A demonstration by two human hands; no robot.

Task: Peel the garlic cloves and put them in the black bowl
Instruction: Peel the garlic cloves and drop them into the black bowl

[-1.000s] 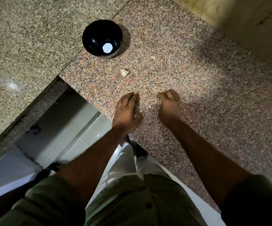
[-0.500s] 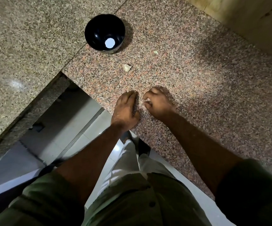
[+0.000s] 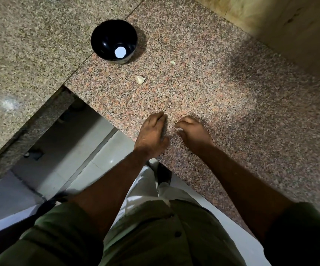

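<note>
The black bowl (image 3: pixel 105 41) stands upright at the far left of the reddish granite counter, with only a white glare spot showing inside. An unpeeled garlic clove (image 3: pixel 140 79) lies on the counter just in front of the bowl. A smaller pale garlic piece (image 3: pixel 172 62) lies to its right. My left hand (image 3: pixel 151 131) rests flat near the counter's front corner, fingers straight. My right hand (image 3: pixel 192 132) rests beside it with fingers curled under. I see nothing held in it. Both hands are well short of the clove.
The reddish granite counter (image 3: pixel 232 112) ends in a corner under my left wrist, with tiled floor (image 3: pixel 101 150) below. A grey granite slab (image 3: pixel 30 54) adjoins it on the left, and a beige wall (image 3: pixel 289 25) rises at the back right.
My right hand slid left from a fist until it lay close beside the left hand, then eased slightly away. The left hand stayed flat. The view shifted a little.
</note>
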